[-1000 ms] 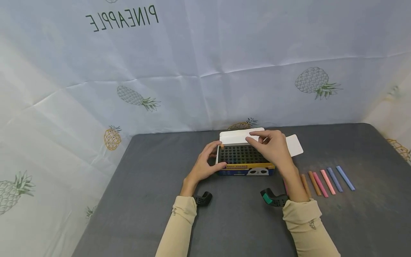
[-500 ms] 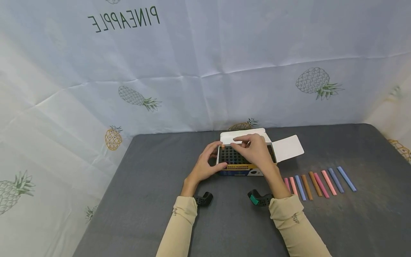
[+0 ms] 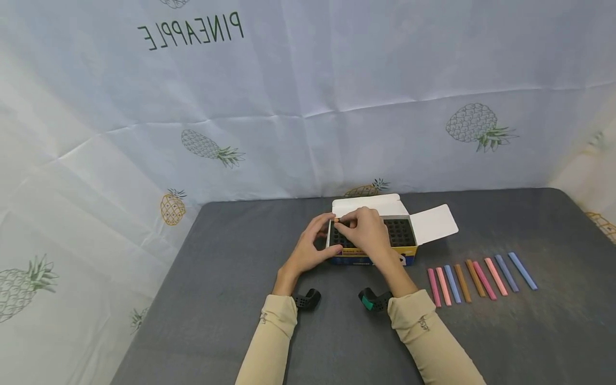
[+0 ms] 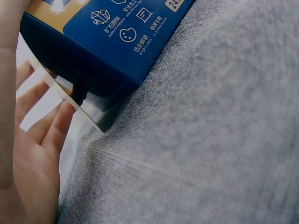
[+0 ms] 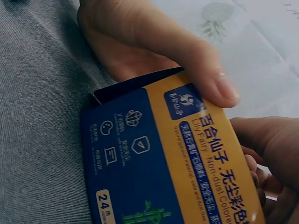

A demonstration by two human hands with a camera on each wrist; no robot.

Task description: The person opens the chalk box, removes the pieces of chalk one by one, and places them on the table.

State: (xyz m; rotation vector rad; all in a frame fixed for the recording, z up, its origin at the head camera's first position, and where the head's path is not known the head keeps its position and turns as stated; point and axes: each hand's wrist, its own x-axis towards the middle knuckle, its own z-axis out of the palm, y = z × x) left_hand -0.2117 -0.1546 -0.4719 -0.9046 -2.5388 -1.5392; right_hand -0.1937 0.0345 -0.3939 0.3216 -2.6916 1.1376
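A blue-and-yellow chalk box [image 3: 409,252] stands on the table with its lid up; a dark insert full of round holes fills it. My left hand [image 3: 306,247] grips the box's left end, thumb on the front and fingers round the far side; its thumb [image 5: 205,65] also shows in the right wrist view. One orange chalk stick [image 3: 336,220] pokes up at the back left corner of the insert. My right hand [image 3: 369,232] reaches over the box and pinches this stick's top between thumb and forefinger. Its fingers are partly hidden behind the box in the right wrist view.
Right of the box, pink, blue and brown chalk sticks [image 3: 464,283] lie in a loose row on the grey table [image 3: 216,299]. A white side flap [image 3: 434,224] sticks out rightward from the box. Behind the table hangs a pineapple-print cloth [image 3: 308,149].
My right hand has moved leftward across the box to the orange chalk stick, uncovering the holes at the right and the chalk row. The left hand has kept its grip on the box.
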